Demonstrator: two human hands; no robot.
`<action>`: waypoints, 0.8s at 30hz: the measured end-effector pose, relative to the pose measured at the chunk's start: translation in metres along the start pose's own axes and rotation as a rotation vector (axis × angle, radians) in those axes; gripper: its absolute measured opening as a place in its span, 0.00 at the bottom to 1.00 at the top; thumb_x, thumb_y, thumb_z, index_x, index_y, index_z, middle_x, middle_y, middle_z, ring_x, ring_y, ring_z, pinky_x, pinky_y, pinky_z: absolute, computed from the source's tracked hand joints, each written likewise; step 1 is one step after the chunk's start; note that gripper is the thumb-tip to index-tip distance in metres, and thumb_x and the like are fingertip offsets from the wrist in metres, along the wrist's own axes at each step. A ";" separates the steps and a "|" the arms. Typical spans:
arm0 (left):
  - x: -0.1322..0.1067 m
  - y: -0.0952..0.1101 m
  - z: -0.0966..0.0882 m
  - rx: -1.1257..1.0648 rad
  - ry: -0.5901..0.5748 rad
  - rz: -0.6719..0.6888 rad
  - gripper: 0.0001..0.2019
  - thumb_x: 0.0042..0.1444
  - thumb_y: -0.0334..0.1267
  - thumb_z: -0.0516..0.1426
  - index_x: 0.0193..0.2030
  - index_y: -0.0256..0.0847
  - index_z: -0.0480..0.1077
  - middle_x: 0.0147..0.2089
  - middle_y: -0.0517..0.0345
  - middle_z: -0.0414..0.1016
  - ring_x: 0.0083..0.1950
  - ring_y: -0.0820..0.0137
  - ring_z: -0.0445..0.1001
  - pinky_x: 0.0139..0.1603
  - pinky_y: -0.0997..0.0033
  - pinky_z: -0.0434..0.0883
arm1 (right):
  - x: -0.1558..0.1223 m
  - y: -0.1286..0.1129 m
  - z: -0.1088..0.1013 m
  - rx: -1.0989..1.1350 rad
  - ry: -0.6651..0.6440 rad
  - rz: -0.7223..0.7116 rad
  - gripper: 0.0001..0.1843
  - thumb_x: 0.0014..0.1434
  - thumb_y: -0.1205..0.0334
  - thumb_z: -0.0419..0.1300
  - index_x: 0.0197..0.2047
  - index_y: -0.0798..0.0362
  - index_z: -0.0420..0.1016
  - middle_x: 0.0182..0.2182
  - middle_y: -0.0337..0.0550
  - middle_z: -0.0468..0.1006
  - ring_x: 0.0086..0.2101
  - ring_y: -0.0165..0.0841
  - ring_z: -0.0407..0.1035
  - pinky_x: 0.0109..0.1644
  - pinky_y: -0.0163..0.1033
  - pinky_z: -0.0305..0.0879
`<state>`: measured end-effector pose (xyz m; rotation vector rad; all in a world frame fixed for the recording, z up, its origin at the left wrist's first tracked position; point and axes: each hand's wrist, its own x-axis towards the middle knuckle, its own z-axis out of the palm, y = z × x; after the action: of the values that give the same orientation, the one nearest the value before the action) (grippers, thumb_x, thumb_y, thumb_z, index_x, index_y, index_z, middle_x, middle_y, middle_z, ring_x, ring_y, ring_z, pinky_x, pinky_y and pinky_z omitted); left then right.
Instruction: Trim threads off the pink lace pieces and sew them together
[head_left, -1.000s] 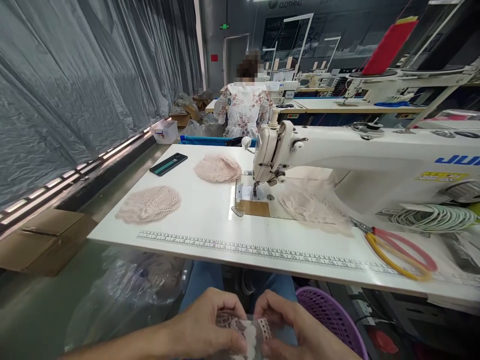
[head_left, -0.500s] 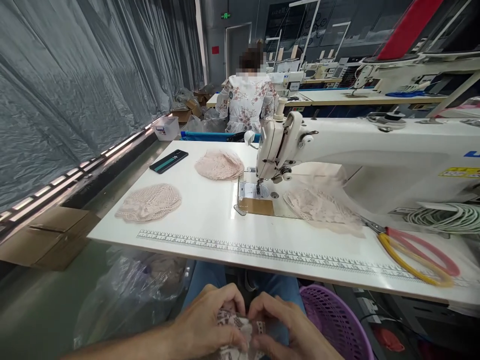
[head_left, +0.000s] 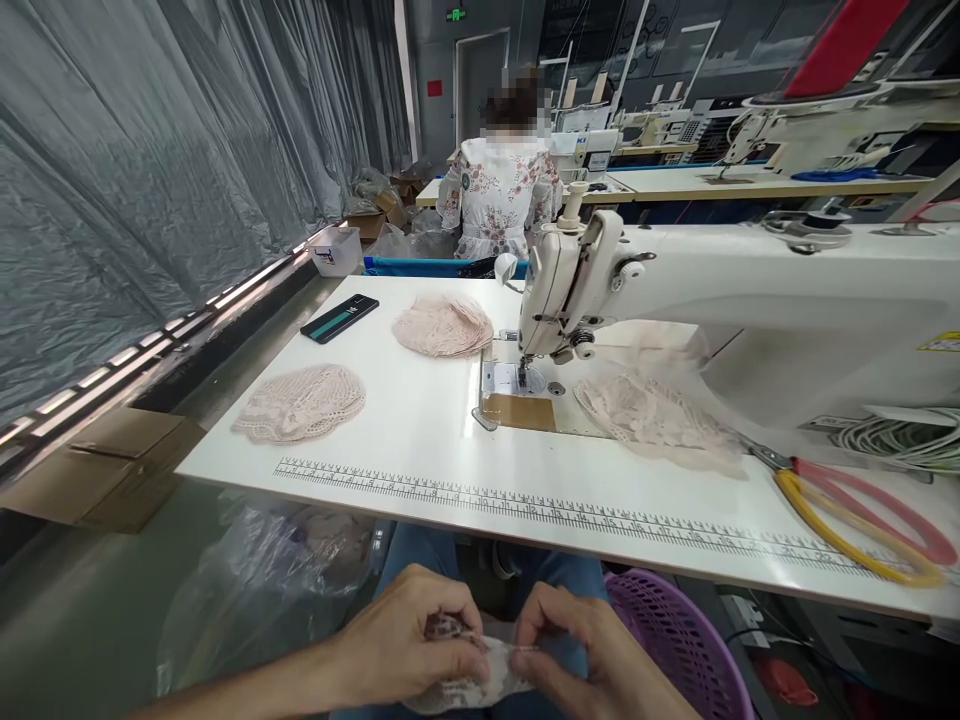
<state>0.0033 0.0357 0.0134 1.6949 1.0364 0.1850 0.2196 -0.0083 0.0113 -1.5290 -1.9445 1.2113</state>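
Over my lap, below the table's front edge, a piece of pale lace fabric (head_left: pixel 469 690) is gripped between both hands. My left hand (head_left: pixel 412 640) is closed round its left part, thumb on top. My right hand (head_left: pixel 574 650) pinches its right edge between thumb and forefinger. Part of the lace is hidden by the fingers. On the white table (head_left: pixel 405 430) lie a lace stack (head_left: pixel 300 402) at the left, a pink lace stack (head_left: pixel 442 325) behind it, and more lace pieces (head_left: pixel 652 410) right of the needle of the sewing machine (head_left: pixel 574 280).
Scissors (head_left: pixel 862 510) with red and yellow handles lie at the table's right. A phone (head_left: pixel 340 318) rests at the back left. A purple basket (head_left: pixel 675 640) stands right of my knees, a plastic bag (head_left: pixel 262 590) to the left. Ahead sits a person (head_left: pixel 502 195) in a floral top.
The lace piece has been turned and stretched flatter between my hands. My right hand has shifted slightly right, and the camera view has moved a little.
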 end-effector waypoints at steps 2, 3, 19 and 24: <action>0.000 0.000 -0.001 0.040 0.046 -0.037 0.10 0.50 0.44 0.63 0.29 0.39 0.74 0.24 0.65 0.66 0.32 0.73 0.64 0.35 0.78 0.58 | 0.002 0.001 -0.001 0.063 -0.022 0.004 0.07 0.60 0.61 0.55 0.30 0.49 0.68 0.28 0.35 0.73 0.33 0.32 0.67 0.36 0.34 0.59; -0.001 0.000 -0.001 0.059 0.065 -0.054 0.11 0.51 0.45 0.62 0.29 0.39 0.74 0.25 0.65 0.66 0.33 0.72 0.64 0.36 0.78 0.59 | 0.003 0.001 -0.002 0.097 -0.032 0.012 0.09 0.61 0.60 0.53 0.29 0.50 0.67 0.27 0.36 0.72 0.32 0.32 0.66 0.34 0.33 0.59; 0.061 0.081 -0.120 0.436 0.025 0.190 0.10 0.59 0.41 0.57 0.34 0.37 0.75 0.28 0.61 0.76 0.28 0.75 0.72 0.26 0.81 0.62 | 0.083 -0.017 -0.041 0.139 0.088 -0.135 0.05 0.59 0.60 0.52 0.31 0.50 0.62 0.17 0.29 0.69 0.20 0.27 0.63 0.26 0.29 0.59; 0.180 0.090 -0.162 0.689 -0.090 0.333 0.03 0.52 0.32 0.63 0.29 0.36 0.75 0.24 0.63 0.73 0.27 0.75 0.69 0.26 0.80 0.59 | 0.137 0.021 -0.092 -0.271 0.337 -0.166 0.08 0.63 0.61 0.48 0.32 0.49 0.64 0.19 0.37 0.75 0.23 0.35 0.70 0.28 0.36 0.61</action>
<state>0.0659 0.2750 0.0887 2.4745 0.7842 -0.0484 0.2541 0.1544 0.0172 -1.5425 -2.0125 0.5941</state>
